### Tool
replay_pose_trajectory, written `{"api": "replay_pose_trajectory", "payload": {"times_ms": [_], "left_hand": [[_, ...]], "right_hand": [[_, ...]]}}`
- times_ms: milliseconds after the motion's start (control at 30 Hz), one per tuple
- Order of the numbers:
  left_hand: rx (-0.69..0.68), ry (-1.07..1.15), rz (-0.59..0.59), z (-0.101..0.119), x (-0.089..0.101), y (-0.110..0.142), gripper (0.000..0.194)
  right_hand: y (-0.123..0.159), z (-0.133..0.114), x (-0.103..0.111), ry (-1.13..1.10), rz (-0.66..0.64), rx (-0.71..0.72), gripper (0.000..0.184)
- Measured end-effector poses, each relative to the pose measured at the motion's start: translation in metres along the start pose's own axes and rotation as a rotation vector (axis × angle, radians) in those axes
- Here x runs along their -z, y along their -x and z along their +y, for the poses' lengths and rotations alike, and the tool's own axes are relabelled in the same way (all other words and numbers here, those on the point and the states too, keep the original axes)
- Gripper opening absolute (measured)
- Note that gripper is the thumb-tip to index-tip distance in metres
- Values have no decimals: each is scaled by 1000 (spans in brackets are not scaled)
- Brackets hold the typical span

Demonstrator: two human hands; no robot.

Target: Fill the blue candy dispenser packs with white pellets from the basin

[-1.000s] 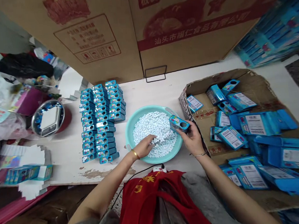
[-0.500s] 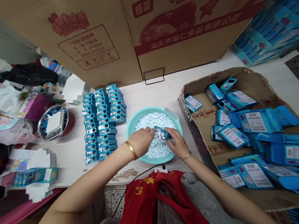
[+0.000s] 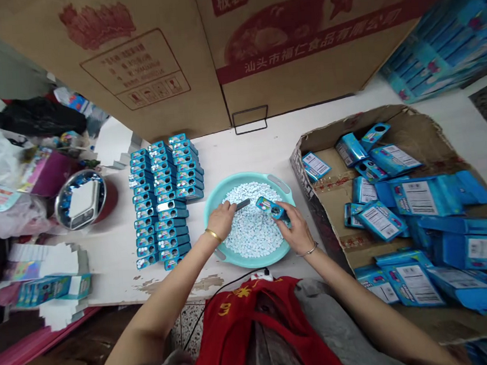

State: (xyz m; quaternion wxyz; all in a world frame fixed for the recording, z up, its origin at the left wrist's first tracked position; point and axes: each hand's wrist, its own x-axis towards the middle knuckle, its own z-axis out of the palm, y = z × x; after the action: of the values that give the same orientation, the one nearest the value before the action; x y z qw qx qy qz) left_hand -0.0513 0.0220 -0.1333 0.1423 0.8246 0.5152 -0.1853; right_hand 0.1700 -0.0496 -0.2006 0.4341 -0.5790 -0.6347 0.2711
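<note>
Over a mint-green basin (image 3: 211,199) heaped with small pale candies (image 3: 254,235), both my hands are at work. My left hand (image 3: 221,221) is closed on a short dark grey flat tool (image 3: 242,204); its exact kind does not show. My right hand (image 3: 294,232) grips a small blue candy box (image 3: 266,204) with a round hole in its top, tilted above the candies. The tool's tip is a little left of the box, apart from it. Left of the basin, similar blue boxes (image 3: 170,213) stand in three rows with their holes up.
A cut-down cardboard tray (image 3: 333,198) on the right holds many flattened or loose blue boxes. A large carton (image 3: 166,53) forms a wall at the back. On the left are a metal bowl (image 3: 65,210) and a stack of white cards (image 3: 60,264). A black cable (image 3: 218,291) crosses the front edge.
My hands have moved apart: the left one has drawn back leftward and now shows the dark tool. My right hand has shifted slightly right with the box, whose top is now clear of candies.
</note>
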Motion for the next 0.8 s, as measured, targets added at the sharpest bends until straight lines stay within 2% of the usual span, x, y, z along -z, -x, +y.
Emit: {"api": "replay_pose_trajectory", "payload": {"times_ms": [100, 167, 233, 333, 433, 533, 667, 800], "left_hand": [[-93, 68, -23, 5, -55, -15, 40], [-186, 130, -17, 16, -81, -14, 41], [-244, 195, -31, 25, -96, -9, 44], [-274, 371, -77, 29, -102, 0, 46], [-328, 625, -123, 21, -95, 9, 41], [-369, 796, -126, 8, -75, 20, 39], [-404, 824, -66, -8, -28, 38, 35], [-412, 680, -1, -12, 27, 46, 32]], "right_hand": [[-5, 0, 4, -27, 31, -62, 39], [-8, -1, 6, -51, 35, -95, 39], [-9, -2, 7, -74, 42, -128, 40], [-10, -2, 7, -104, 52, -171, 40], [-10, -1, 8, -142, 55, -199, 41], [-10, -1, 10, -170, 57, -205, 41], [-9, 0, 9, -152, 54, -175, 40], [-3, 0, 3, -109, 3, -103, 38]]}}
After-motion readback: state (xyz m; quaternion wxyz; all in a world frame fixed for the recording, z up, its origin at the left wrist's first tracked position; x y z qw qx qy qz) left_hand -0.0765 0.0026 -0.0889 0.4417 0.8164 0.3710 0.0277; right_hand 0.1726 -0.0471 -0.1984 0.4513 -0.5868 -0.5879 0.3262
